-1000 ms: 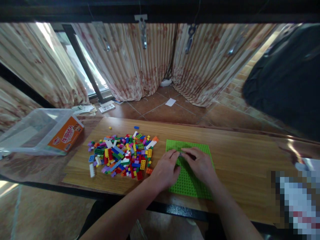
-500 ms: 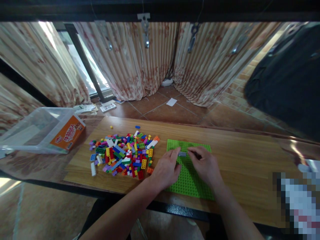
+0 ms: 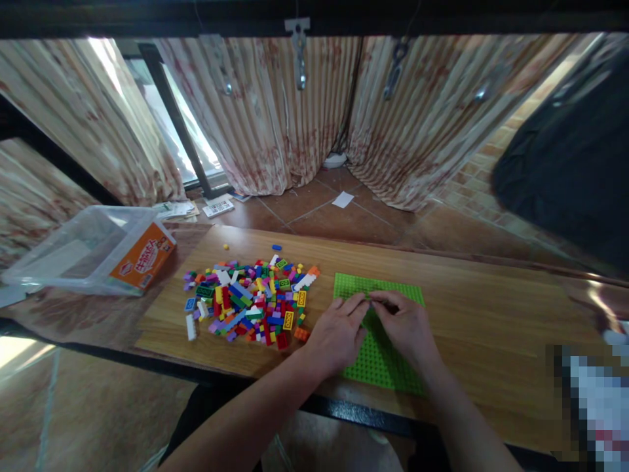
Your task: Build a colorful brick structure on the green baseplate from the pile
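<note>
A green studded baseplate (image 3: 386,367) lies on the wooden board. Over its far half, my left hand (image 3: 339,331) and my right hand (image 3: 405,324) meet at the fingertips. Between them is a small grey-blue building brick, almost fully covered by the fingers. My left hand has its fingers closed and bent down onto the brick from the left. Thumb and forefinger of my right hand pinch at it from the right. Left of the baseplate spreads a heap of mixed coloured building bricks (image 3: 250,301).
A clear plastic bin (image 3: 88,269) with an orange label stands at the far left. A loose blue brick (image 3: 276,247) and a small yellow piece (image 3: 226,247) lie behind the heap. The wooden board (image 3: 491,328) extends to the right. Curtains (image 3: 265,118) hang behind.
Half a second ago my right fingers were apart from the left, with the grey-blue brick showing between. They have come back together over it. The view has shifted slightly.
</note>
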